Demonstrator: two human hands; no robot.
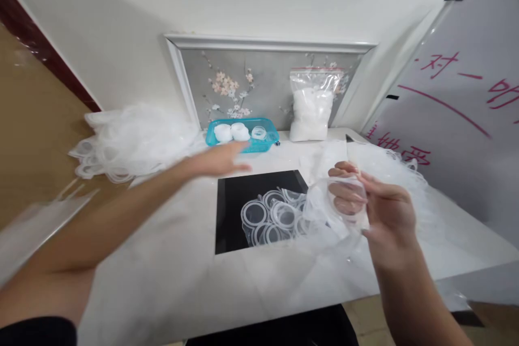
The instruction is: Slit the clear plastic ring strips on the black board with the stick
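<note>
My left hand reaches over the front edge of a blue plastic tray, fingers stretched out and thumb apart, slightly blurred. In the tray stand two stacks of white rings and a smaller clear ring. Closed fingers of my right hand grip a slim pale knife with a dark slanted tip pointing up. The same hand holds a translucent plastic sheet with a round cut-out. Below and left of it, clear sheets of joined rings overlap a black mat.
A heap of translucent ring sheets lies at the left, another pile at the right. A zip bag of white pieces leans against a framed floral panel. A whiteboard with red writing borders the white table.
</note>
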